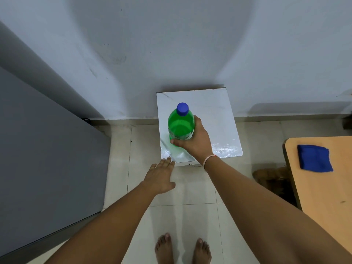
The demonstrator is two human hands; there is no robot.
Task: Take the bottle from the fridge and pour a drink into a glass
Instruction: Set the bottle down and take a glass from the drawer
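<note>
A green plastic bottle (180, 124) with a blue cap stands upright on a small white marble-topped stand (215, 119) against the wall. My right hand (196, 141) is wrapped around the bottle's lower body, thumb in front. My left hand (161, 176) hovers flat and empty just in front of the stand's near left corner, fingers together and stretched forward. The grey fridge (43, 159) is at the left with its door shut. No glass is in view.
A wooden table (327, 191) juts in at the right with a folded blue cloth (314, 158) on it. A brown object (272, 178) lies on the floor beside the table. My bare feet (182, 250) stand on pale floor tiles.
</note>
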